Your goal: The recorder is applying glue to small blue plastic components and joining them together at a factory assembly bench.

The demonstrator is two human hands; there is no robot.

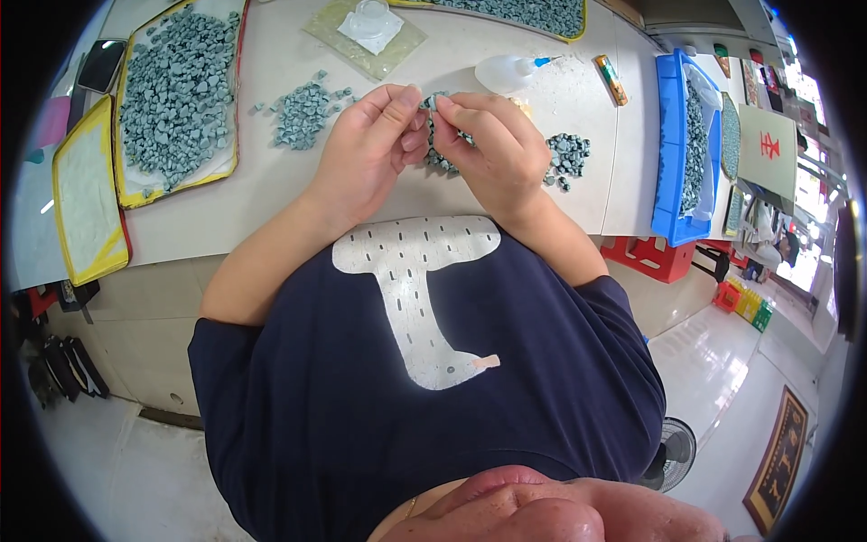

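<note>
In front of my chest, my two hands meet over the white table. My right hand [501,149] pinches a small grey-green piece [432,102] between thumb and forefinger. The curled fingers of my left hand [379,135] close at the same spot, and whether they grip that piece or another is hidden. Beneath the hands lies a small heap of dark pieces [441,163], partly covered by my right fingers. Lighter grey-green pieces [302,116] are piled beside my left hand. Darker, shinier pieces [567,155] lie just right of my right wrist.
A yellow-edged tray of pieces [178,99] stands at left, near a phone [102,66]. Beyond my hands are a greenish mat [397,50] with a clear container, a squeeze bottle [504,74] with a blue tip, and a coloured tube [610,79]. A blue bin [668,149] is at right.
</note>
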